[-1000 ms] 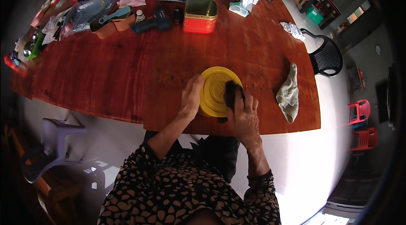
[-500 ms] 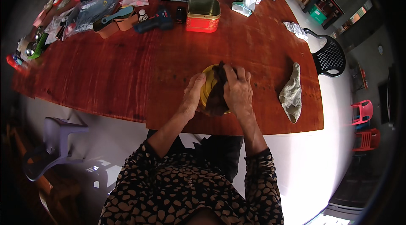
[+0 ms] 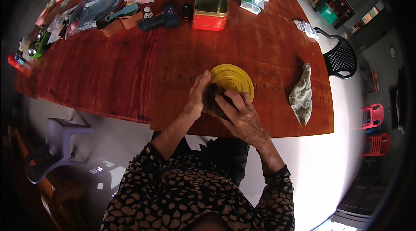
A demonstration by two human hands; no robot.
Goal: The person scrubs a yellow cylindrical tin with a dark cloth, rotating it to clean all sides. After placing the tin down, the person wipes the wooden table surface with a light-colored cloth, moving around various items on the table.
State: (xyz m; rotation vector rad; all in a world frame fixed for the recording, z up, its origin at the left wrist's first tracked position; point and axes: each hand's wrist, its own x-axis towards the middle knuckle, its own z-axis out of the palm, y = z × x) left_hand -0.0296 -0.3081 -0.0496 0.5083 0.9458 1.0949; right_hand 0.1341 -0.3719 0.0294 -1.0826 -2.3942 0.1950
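Two bare hands meet at the near edge of a long reddish wooden table (image 3: 108, 83), both working on a round yellow lid (image 3: 234, 80) that lies flat on the wood right in front of the person. The right hand (image 3: 242, 116) is closed around a dark scrubbing wad (image 3: 213, 96) and presses it onto the lid's near-left rim, fingers curled over the top so the wad stays bunched under the palm. The left hand (image 3: 198, 94) rests against the lid's left edge with fingers loosely together, apparently bracing the disc so it does not slide under the rubbing; whether it actually pinches the rim I cannot tell, since the wad and the other hand cover that spot. A crumpled pale cloth (image 3: 301, 96) lies to the right of the lid, near but apart from it, within easy reach of the right hand. Farther across the table stands a red tin with a gold top (image 3: 210, 12), well apart from the lid, with a dark cordless drill (image 3: 159, 19) to its left. Clutter of bags and cloths lines the far and left edges. A black mesh chair (image 3: 340, 57) stands off the table's right end, and a grey plastic stool (image 3: 58, 137) sits on the floor at near left.
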